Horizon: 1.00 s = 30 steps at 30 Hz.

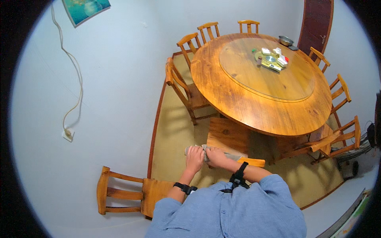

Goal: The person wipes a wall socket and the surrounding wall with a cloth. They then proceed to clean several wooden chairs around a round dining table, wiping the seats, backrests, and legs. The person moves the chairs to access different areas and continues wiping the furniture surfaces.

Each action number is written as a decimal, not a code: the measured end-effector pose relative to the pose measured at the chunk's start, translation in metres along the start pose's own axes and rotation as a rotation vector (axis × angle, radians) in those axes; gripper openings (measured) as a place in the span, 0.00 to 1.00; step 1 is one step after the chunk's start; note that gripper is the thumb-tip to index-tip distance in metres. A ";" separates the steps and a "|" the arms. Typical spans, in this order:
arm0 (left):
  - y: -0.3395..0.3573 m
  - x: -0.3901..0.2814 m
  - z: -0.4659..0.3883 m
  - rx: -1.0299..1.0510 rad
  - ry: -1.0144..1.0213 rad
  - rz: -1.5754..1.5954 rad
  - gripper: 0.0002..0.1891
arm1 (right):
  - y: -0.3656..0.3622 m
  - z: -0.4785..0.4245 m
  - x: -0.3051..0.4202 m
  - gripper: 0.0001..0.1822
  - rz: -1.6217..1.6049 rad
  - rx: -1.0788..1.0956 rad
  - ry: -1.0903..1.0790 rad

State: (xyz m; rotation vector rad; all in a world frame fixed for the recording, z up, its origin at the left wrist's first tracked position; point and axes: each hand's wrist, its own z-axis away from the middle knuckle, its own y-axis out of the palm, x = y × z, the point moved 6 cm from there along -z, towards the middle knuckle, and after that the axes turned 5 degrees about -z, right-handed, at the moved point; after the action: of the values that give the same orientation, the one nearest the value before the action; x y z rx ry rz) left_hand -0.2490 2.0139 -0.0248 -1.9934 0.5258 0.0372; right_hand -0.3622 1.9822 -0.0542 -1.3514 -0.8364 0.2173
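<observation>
Directly before me is a wooden chair, its seat (227,135) facing the round table and its top back rail (254,162) nearest my body. A grey cloth (233,156) lies along that rail, and its right end leaves the orange wood bare. My left hand (195,157) grips the cloth near the rail's left end. Close beside it, my right hand (216,157) is curled over the cloth too. The fingers of both hands are partly hidden from above. Each wrist wears a black strap.
Beyond the chair stands a round wooden table (205,77) with a glass turntable (253,80). On it are a small scale (270,59) and several white boxes. A metal bowl (286,40) sits at the far edge. Several chairs surround the table; another chair (125,193) is at my left by the wall.
</observation>
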 end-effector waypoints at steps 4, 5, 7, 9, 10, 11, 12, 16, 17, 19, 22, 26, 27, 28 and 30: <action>0.001 0.026 0.008 -0.022 -0.111 -0.132 0.11 | 0.004 -0.022 0.018 0.25 -0.002 0.039 -0.024; 0.003 0.029 0.007 -0.025 -0.148 -0.150 0.11 | 0.004 -0.025 0.019 0.25 -0.006 0.046 -0.024; 0.014 0.038 0.011 0.042 -0.256 -0.106 0.11 | 0.003 -0.023 0.020 0.26 -0.061 0.065 -0.007; 0.020 0.040 0.012 0.067 -0.315 -0.088 0.12 | 0.002 -0.020 0.017 0.28 -0.089 0.077 -0.012; 0.020 0.038 0.011 0.059 -0.323 -0.093 0.12 | 0.002 -0.017 0.013 0.29 -0.090 0.081 -0.026; 0.020 0.035 0.010 0.049 -0.331 -0.099 0.12 | 0.002 -0.013 0.010 0.30 -0.091 0.086 -0.041; 0.018 0.032 0.008 0.044 -0.314 -0.146 0.11 | 0.001 -0.011 0.009 0.31 -0.112 0.065 -0.054; 0.028 0.019 0.012 -0.013 -0.278 -0.223 0.11 | -0.010 0.006 0.002 0.37 -0.138 0.065 -0.055; 0.034 0.018 0.017 -0.032 -0.272 -0.214 0.11 | -0.014 0.012 0.003 0.38 -0.132 0.084 -0.037; 0.028 -0.005 0.008 -0.011 -0.247 -0.121 0.13 | -0.021 0.026 -0.008 0.39 -0.113 0.039 -0.051; 0.024 -0.032 0.008 -0.027 -0.205 -0.072 0.14 | -0.032 0.046 -0.018 0.43 -0.132 0.011 -0.059; 0.030 -0.075 0.002 -0.002 -0.131 -0.034 0.16 | -0.034 0.075 -0.050 0.42 -0.113 -0.031 -0.013; 0.034 -0.088 0.002 -0.006 -0.103 -0.055 0.17 | -0.040 0.085 -0.058 0.41 -0.105 -0.023 0.019; 0.037 -0.100 0.001 -0.009 -0.072 -0.076 0.17 | -0.047 0.094 -0.063 0.42 -0.116 -0.023 0.026; 0.044 -0.121 -0.003 0.013 -0.017 -0.121 0.21 | -0.050 0.110 -0.073 0.42 -0.101 -0.046 0.024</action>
State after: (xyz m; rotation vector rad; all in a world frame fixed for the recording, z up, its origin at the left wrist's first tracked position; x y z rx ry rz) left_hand -0.3760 2.0367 -0.0305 -2.0066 0.3929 -0.0238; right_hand -0.4991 2.0113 -0.0394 -1.3480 -0.8912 0.1037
